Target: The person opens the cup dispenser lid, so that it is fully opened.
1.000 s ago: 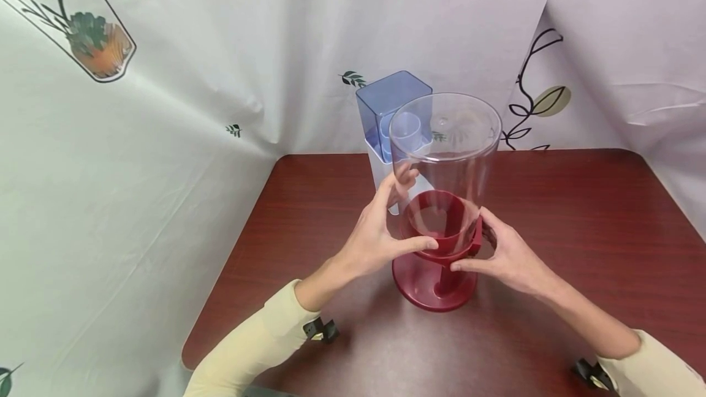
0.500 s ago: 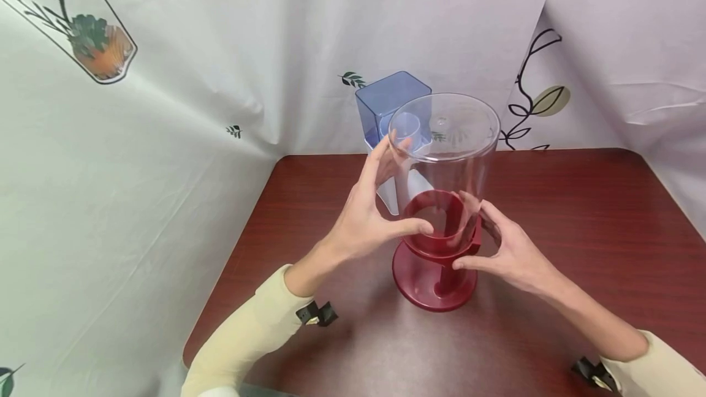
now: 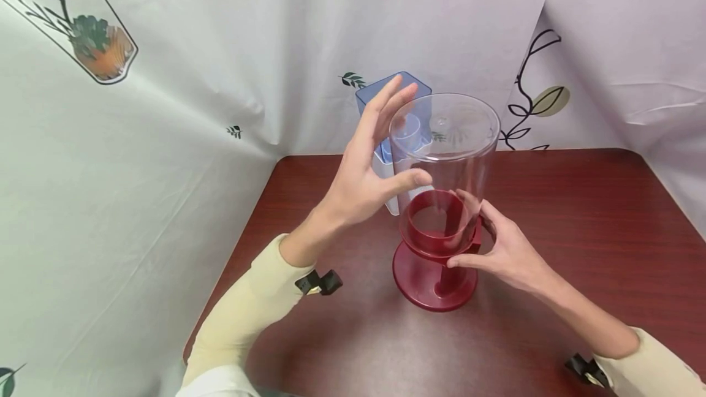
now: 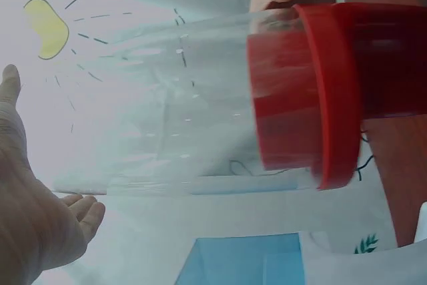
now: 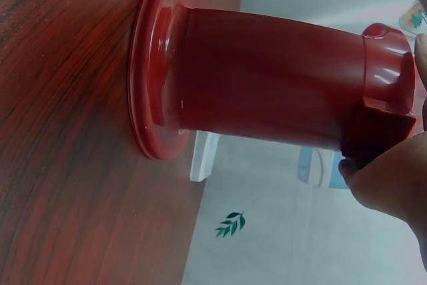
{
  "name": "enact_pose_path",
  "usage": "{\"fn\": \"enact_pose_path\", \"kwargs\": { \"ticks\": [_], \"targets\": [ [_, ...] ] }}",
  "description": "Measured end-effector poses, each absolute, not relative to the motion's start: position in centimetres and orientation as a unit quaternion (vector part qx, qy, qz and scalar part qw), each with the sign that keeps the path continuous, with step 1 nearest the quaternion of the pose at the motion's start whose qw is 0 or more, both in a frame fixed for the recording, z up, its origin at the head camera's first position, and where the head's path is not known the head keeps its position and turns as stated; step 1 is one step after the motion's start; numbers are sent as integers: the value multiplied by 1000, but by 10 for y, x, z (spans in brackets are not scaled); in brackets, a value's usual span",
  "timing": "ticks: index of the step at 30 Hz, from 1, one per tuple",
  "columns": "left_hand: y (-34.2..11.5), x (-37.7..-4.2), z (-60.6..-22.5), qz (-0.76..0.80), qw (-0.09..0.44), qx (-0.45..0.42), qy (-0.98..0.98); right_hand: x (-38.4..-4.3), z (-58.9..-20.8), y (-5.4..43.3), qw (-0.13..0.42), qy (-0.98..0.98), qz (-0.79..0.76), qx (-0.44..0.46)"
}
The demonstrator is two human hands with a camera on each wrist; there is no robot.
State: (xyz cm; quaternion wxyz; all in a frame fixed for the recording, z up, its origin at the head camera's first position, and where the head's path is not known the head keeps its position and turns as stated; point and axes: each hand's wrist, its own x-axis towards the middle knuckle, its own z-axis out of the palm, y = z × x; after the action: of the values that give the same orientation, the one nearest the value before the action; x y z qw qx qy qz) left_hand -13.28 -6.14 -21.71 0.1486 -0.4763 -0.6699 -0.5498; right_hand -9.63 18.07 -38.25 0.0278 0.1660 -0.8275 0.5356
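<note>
While right hand (image 3: pixel 510 253) grips red stand (image 5: pixel 267 78) at ring (image 4: pixel 337 98), likely for steadiness, left hand (image 3: pixel 358 179) spreads wide beside clear container (image 3: pixel 469 170), contact unclear; container upright in ring, apparently propped above tabletop (image 3: pixel 579 219).

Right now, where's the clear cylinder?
In the head view, the clear cylinder stands upright, right of centre, in the red stand, between the left hand and right hand.
</note>
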Motion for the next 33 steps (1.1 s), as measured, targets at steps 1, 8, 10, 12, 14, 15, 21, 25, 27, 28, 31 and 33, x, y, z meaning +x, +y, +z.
{"fn": "enact_pose_path", "kwargs": {
  "ticks": [1,8,10,12,14,15,21,25,27,28,31,33],
  "targets": [
    [-61,-134,-215,-552,144,-479,-667,-97,-383,180,28,-830,533,163],
    [-54,-136,-194,-513,118,-484,-699,-98,-383,177,18,-826,541,156],
    [-53,-138,-189,-496,115,-491,-706,-99,-383,176,18,-825,543,155],
    [-53,-139,-184,-480,110,-498,-713,-99,-383,176,18,-824,544,157],
    [-53,-141,-179,-463,102,-502,-723,-100,-383,176,17,-822,546,158],
    [-53,-142,-177,-454,96,-503,-729,-100,-383,176,15,-821,549,158],
    [-52,-147,-170,-401,64,-511,-757,-101,-385,176,4,-815,557,159],
    [-52,-150,-169,-378,50,-505,-774,-103,-387,176,4,-816,554,163],
    [-52,-151,-169,-375,41,-503,-778,-103,-388,176,4,-818,551,165],
    [-52,-151,-169,-375,38,-502,-779,-104,-389,176,4,-818,551,165],
    [-51,-153,-170,-378,29,-502,-777,-104,-391,176,3,-817,551,167],
    [-51,-156,-172,-376,29,-501,-779,-104,-392,176,5,-816,553,169]
  ]
}}
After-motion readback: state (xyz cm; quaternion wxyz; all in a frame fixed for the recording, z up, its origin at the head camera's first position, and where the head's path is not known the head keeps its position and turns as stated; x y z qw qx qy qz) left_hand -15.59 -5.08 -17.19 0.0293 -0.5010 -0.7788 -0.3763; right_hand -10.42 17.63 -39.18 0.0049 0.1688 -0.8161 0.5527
